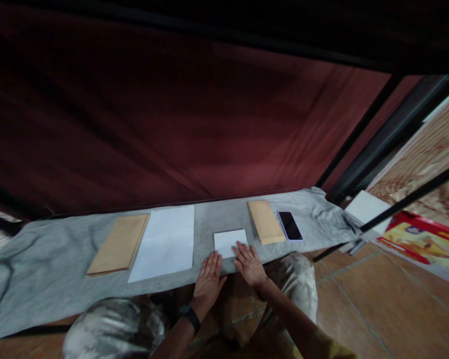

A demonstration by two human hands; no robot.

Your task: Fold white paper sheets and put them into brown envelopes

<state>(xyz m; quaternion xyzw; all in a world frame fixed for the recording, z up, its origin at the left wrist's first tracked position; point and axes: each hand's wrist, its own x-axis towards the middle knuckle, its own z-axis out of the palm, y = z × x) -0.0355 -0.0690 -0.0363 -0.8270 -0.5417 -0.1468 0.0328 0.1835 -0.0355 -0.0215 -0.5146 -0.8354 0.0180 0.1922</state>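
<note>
Folded white paper (230, 243), lower centre of frame on the grey-clothed tabletop (60, 259) — thin, limp, likely to slide. Your right hand (250, 264) lies flat on its near edge, fingers spread; left hand (208, 279) flat just beside it. Lift by a corner or the fold.

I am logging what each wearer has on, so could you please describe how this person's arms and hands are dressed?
Both forearms are bare, with no sleeves in view. The left hand has a dark wristwatch with a black band on its wrist. The right hand wears no glove and no visible ring; a thin dark band may sit at its wrist, too dim to confirm.
</note>
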